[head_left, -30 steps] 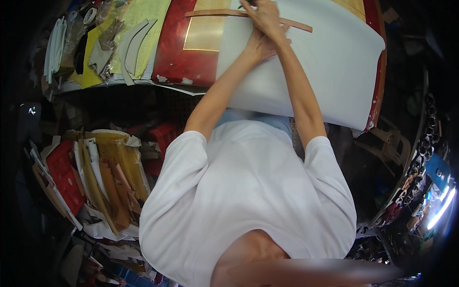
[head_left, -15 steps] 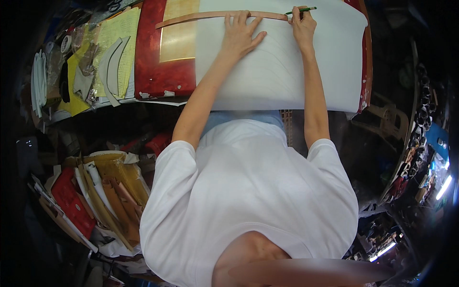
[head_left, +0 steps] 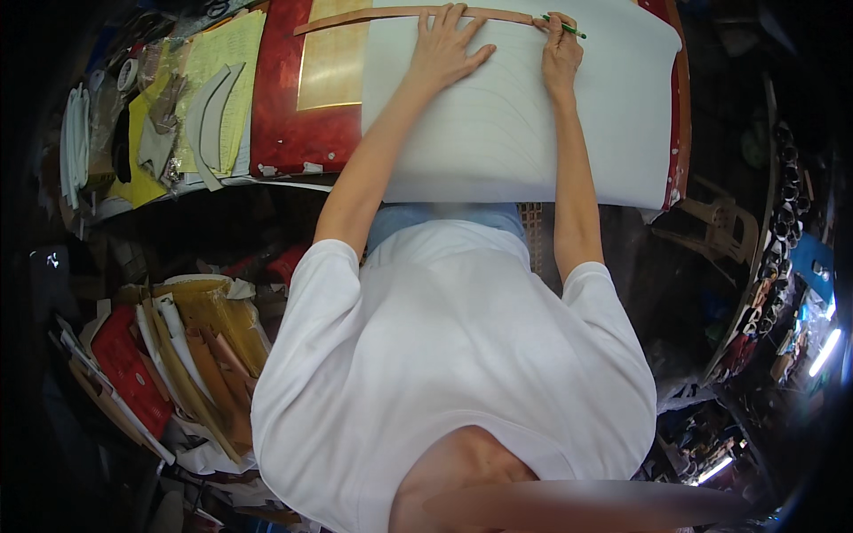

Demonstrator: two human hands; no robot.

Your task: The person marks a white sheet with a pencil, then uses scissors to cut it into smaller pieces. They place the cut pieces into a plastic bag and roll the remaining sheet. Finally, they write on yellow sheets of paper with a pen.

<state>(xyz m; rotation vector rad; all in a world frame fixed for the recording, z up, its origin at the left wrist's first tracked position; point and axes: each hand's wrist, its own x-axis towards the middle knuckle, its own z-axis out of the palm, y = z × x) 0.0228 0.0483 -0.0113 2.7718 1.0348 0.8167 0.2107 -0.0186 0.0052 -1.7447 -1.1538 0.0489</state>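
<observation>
So the long brown strip (head_left: 351, 19) lies across the top middle of the frame, over the white sheet (head_left: 506, 124) on the red worktop (head_left: 306, 142). Left hand (head_left: 440, 58) is flat with fingers spread, tips on the strip; right hand's (head_left: 560, 67) fingers are pinched around a green pen (head_left: 575, 33) at the strip's right end. Can't really tell if the tip touches the sheet. My worry: only the middle looks pressed, so a sideways nudge from the pen could swing that end.
</observation>
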